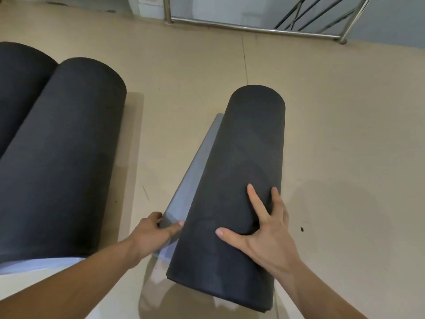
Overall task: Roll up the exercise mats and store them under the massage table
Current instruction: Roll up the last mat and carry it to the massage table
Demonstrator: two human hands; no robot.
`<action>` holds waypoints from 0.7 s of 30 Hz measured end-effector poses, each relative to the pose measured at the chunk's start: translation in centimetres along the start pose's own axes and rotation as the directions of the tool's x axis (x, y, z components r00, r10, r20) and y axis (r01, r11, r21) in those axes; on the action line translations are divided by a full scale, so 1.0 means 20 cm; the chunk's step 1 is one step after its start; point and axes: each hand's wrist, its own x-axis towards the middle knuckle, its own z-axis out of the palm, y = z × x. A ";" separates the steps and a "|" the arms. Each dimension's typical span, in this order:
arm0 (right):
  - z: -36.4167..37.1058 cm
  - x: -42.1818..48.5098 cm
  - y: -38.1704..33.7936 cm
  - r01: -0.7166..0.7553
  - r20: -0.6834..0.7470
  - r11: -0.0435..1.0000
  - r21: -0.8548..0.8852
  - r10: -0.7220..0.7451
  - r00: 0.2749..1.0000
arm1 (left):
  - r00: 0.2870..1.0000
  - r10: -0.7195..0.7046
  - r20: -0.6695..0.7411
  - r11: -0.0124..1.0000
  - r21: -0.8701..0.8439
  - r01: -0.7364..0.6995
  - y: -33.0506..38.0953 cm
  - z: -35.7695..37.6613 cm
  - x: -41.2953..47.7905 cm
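Note:
A black exercise mat (239, 162) lies rolled into a thick cylinder on the beige floor, running away from me. A narrow grey strip (195, 171), the mat's loose end, shows along its left side. My right hand (262, 229) rests flat on top of the roll near its close end, fingers spread and straight. My left hand (158, 233) grips the near corner of the grey strip, thumb on top and fingers curled under its edge.
Two more black rolled mats (64, 157) lie side by side at the left. A steel rail frame (253, 28) with thin black legs behind it stands at the far edge of the floor. A small dark speck (302, 229) lies on the floor at the right.

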 end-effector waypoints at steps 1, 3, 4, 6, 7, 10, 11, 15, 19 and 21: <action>0.01 0.01 -0.01 -0.012 0.000 0.999 -0.044 0.012 1.000 | 1.000 -0.020 0.004 0.999 -0.050 0.020 0.01 -0.01 0.00; 0.04 0.02 -0.03 -0.020 -0.034 0.993 -0.114 0.016 0.999 | 0.999 -0.046 0.025 0.995 -0.091 0.048 0.03 -0.04 0.01; 0.06 0.03 -0.04 -0.015 -0.054 0.989 -0.146 0.007 0.998 | 1.000 -0.024 0.015 0.998 -0.063 0.025 0.05 -0.05 0.01; 0.09 0.04 -0.06 -0.019 -0.066 0.982 -0.189 0.007 0.998 | 0.997 0.052 -0.054 0.998 0.034 -0.050 0.09 -0.04 -0.02; 0.09 0.05 -0.09 -0.022 -0.060 0.979 -0.203 0.010 0.998 | 0.993 0.087 -0.078 0.996 0.041 -0.084 0.11 -0.03 -0.04; 0.12 0.07 -0.16 -0.048 -0.046 0.969 -0.242 0.038 0.998 | 0.992 0.126 -0.012 0.992 -0.006 -0.126 0.17 0.01 -0.18; 0.13 0.08 -0.18 -0.062 -0.031 0.964 -0.257 0.056 0.998 | 0.991 0.133 0.020 0.989 0.066 -0.134 0.18 0.03 -0.22; 0.12 0.11 -0.22 -0.063 0.004 0.950 -0.307 0.067 0.998 | 0.986 0.121 0.112 0.938 0.311 -0.151 0.21 0.09 -0.30; 0.04 0.09 -0.12 -0.018 -0.042 1.000 -0.021 0.017 0.999 | 0.984 0.127 0.126 0.920 0.355 -0.165 0.22 0.10 -0.32; -0.01 0.07 -0.03 -0.110 -0.111 0.964 0.243 0.141 0.984 | 0.986 0.128 0.112 0.929 0.334 -0.158 0.20 0.08 -0.30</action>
